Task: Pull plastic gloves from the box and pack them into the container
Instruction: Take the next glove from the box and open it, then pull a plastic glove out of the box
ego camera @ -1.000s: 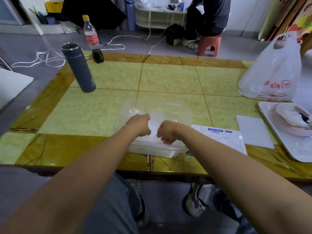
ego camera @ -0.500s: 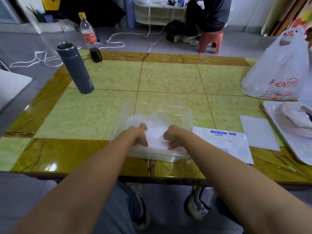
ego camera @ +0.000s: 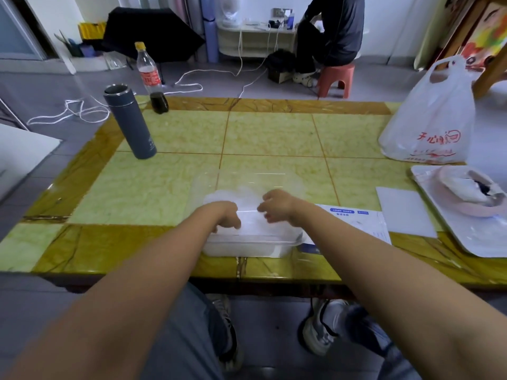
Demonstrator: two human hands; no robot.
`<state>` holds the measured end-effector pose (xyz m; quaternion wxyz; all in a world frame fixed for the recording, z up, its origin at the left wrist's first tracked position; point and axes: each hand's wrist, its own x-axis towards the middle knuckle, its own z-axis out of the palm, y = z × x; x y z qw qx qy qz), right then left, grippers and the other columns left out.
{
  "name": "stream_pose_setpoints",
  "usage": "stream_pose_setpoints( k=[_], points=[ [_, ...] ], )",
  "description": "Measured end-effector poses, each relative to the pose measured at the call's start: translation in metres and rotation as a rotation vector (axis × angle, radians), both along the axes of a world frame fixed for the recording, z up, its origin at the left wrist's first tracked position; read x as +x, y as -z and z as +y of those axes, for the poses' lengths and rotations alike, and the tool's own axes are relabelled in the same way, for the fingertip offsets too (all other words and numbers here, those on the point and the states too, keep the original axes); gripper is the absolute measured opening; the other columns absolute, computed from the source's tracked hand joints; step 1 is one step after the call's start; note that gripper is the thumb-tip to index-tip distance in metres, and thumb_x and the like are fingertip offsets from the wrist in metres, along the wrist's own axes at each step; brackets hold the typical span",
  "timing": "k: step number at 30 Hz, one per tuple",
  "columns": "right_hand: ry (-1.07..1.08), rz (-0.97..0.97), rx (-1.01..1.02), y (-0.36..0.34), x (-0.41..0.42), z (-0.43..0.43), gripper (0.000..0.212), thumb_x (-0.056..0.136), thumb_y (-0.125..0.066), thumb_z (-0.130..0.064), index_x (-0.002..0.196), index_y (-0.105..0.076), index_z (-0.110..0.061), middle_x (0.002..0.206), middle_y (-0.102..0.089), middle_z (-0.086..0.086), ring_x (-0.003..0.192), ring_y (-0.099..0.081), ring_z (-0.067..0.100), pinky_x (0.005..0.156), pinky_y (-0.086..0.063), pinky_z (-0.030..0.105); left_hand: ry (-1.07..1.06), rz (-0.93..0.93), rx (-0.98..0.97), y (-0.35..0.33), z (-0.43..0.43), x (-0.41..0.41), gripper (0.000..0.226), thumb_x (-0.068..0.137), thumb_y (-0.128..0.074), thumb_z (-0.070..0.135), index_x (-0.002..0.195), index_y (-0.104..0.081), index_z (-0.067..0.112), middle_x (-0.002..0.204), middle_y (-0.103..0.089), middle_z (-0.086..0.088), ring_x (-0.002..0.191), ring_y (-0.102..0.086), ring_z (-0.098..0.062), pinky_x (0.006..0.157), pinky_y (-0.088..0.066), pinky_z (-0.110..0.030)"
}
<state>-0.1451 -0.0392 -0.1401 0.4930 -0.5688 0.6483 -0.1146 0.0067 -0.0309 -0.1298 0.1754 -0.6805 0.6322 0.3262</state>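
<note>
Near edge: your container (ego camera: 270, 240) sits close to the table's (ego camera: 153, 187) front edge, right before you.
Open room: tabletop runs ahead and left to the thermos (ego camera: 131, 123) and bottle (ego camera: 150, 78), both well apart.
Right side: a flat glove packet (ego camera: 356, 224) lies just beside the container; farther right are a white sheet (ego camera: 405, 212) and a tray (ego camera: 463, 237).
Gloves (ego camera: 230, 196): a cloudy white heap inside the clear container.
Left hand (ego camera: 226, 218): fingers curled down onto the heap; you cannot tell whether they pinch it.
Right hand (ego camera: 277, 205): over the heap, blurred; its grip cannot be told.
</note>
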Motion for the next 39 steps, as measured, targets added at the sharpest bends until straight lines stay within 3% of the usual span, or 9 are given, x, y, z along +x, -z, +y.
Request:
stream_pose_setpoints(
  k=[3,8,12,18,23,26,32,35,39],
  points=[
    [0.1,-0.311,-0.201,-0.034,-0.016,0.002,0.023,0.096,-0.05,-0.003,0.116,-0.06,0.004,0.098,-0.063,0.018,0.078,-0.06,0.02,0.078,-0.057,0.035,0.035,-0.158,-0.351,-0.028,0.001,-0.02,0.012,0.096,-0.05,0.023,0.102,-0.056,0.014,0.091,-0.057,-0.004,0.086,-0.057,-0.024,0.064,-0.043,-0.03],
    [0.344,-0.193,-0.391,-0.035,-0.081,0.017,0.021,0.093,-0.045,-0.001,0.091,-0.065,-0.006,0.076,-0.061,0.009,0.064,-0.056,0.02,0.059,-0.049,0.029,0.08,0.172,-0.684,-0.051,0.004,-0.088,0.016,0.091,-0.049,0.023,0.089,-0.065,0.017,0.085,-0.063,-0.002,0.077,-0.056,-0.025,0.06,-0.038,-0.028],
    [0.355,0.286,-0.392,-0.005,-0.141,0.036,0.019,0.092,-0.053,-0.015,0.076,-0.063,-0.014,0.078,-0.063,0.005,0.076,-0.058,0.025,0.058,-0.045,0.03,0.113,0.469,-0.531,-0.045,0.023,-0.161,0.018,0.092,-0.048,0.016,0.096,-0.065,0.014,0.092,-0.069,-0.011,0.072,-0.061,-0.026,0.073,-0.055,-0.036],
    [0.141,0.58,-0.248,0.027,-0.17,0.051,0.033,0.084,-0.072,-0.03,0.115,-0.069,-0.02,0.122,-0.053,0.007,0.112,-0.057,0.027,0.091,-0.047,0.033,0.112,0.303,-0.318,0.008,0.036,-0.206,0.047,0.093,-0.053,0.013,0.135,-0.034,0.0,0.126,-0.056,-0.018,0.116,-0.055,-0.034,0.08,-0.043,-0.032],
    [0.177,0.746,-0.402,0.035,-0.16,0.048,0.015,0.09,-0.06,-0.018,0.097,-0.073,-0.016,0.108,-0.063,0.005,0.099,-0.062,0.025,0.075,-0.045,0.029,0.048,0.306,-0.269,0.039,0.029,-0.194,0.074,0.088,-0.062,0.014,0.148,-0.019,0.007,0.131,-0.053,-0.013,0.118,-0.053,-0.029,0.083,-0.043,-0.031],
    [0.176,0.626,-0.398,0.039,-0.159,0.044,0.017,0.088,-0.054,-0.018,0.084,-0.07,-0.012,0.091,-0.067,0.006,0.086,-0.063,0.026,0.066,-0.045,0.029,0.013,0.354,-0.247,0.041,0.027,-0.19,0.074,0.086,-0.065,0.015,0.147,-0.023,0.013,0.125,-0.055,-0.011,0.113,-0.055,-0.028,0.084,-0.045,-0.033],
    [0.468,-0.133,-0.496,0.017,-0.165,0.046,0.012,0.094,-0.048,-0.015,0.083,-0.052,-0.013,0.078,-0.054,-0.003,0.073,-0.048,0.014,0.061,-0.037,0.024,-0.001,0.366,-0.244,0.042,0.025,-0.19,0.07,0.085,-0.065,0.013,0.142,-0.026,0.013,0.118,-0.058,-0.01,0.105,-0.057,-0.028,0.075,-0.044,-0.032],
    [0.326,0.039,-0.295,0.016,-0.169,0.044,0.014,0.09,-0.06,-0.023,0.095,-0.051,-0.013,0.087,-0.053,-0.001,0.081,-0.05,0.017,0.058,-0.035,0.021,0.016,0.358,-0.245,0.041,0.027,-0.191,0.072,0.087,-0.062,0.013,0.146,-0.022,0.011,0.115,-0.058,-0.012,0.104,-0.057,-0.029,0.072,-0.043,-0.032],
    [0.239,0.223,-0.338,0.016,-0.176,0.039,0.022,0.083,-0.065,-0.012,0.066,-0.053,-0.006,0.072,-0.058,0.007,0.073,-0.056,0.028,0.058,-0.04,0.03,0.053,0.341,-0.241,0.038,0.029,-0.19,0.082,0.088,-0.062,0.013,0.152,-0.011,0.008,0.12,-0.056,-0.012,0.107,-0.056,-0.027,0.071,-0.042,-0.029]
  ],
)
